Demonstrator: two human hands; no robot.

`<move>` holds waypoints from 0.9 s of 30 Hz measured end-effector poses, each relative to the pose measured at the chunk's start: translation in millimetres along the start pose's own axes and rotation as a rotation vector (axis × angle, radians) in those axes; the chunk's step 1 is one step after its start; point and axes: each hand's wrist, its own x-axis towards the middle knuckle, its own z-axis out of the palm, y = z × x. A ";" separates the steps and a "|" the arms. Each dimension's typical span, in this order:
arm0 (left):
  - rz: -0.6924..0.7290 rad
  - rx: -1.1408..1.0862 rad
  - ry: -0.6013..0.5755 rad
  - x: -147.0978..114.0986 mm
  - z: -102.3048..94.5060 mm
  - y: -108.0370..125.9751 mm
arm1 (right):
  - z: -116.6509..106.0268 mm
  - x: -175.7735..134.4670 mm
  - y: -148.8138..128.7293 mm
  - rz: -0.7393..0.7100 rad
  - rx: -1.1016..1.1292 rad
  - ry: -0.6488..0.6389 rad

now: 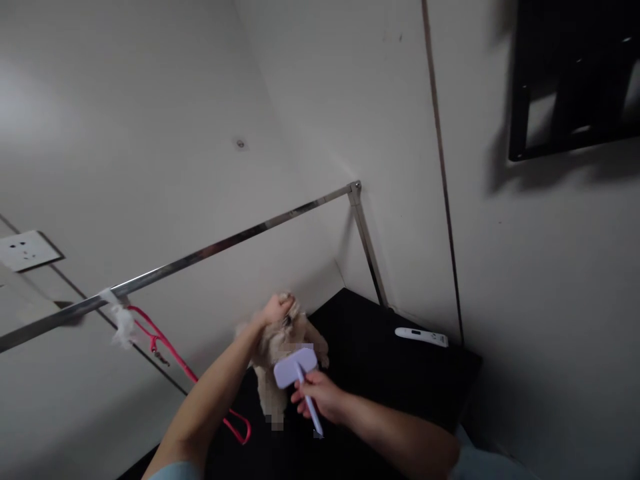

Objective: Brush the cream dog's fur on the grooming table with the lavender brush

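A small cream-coloured dog (269,357) is on the black grooming table (370,387). My left hand (279,309) is closed on the dog's head, near its muzzle; exactly what the fingers grip is partly hidden. In my right hand (320,393) is the handle of a lilac slicker brush (289,370), held between thumb and fingers. The brush's flat back faces me, and its head overlaps the dog's chest, so its bristles are out of sight. I cannot tell whether they touch the fur.
A metal bar (250,233) spans above the table, on a post (369,250) at the far corner. From it hangs a red leash (170,343), beside a tied white scrap (123,320). White clippers (421,337) lie at the table's right. Walls stand behind and right.
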 end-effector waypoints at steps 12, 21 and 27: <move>0.050 -0.005 -0.041 12.4 4.8 -2.7 | 0.8 2.4 -10.5 0.050 0.057 -0.052; 0.109 0.023 -0.123 20.1 17.3 -4.2 | -1.0 -0.7 -19.1 0.037 0.033 -0.076; 0.146 0.028 -0.174 15.4 19.0 3.3 | -2.3 -13.7 -25.6 0.024 0.005 -0.041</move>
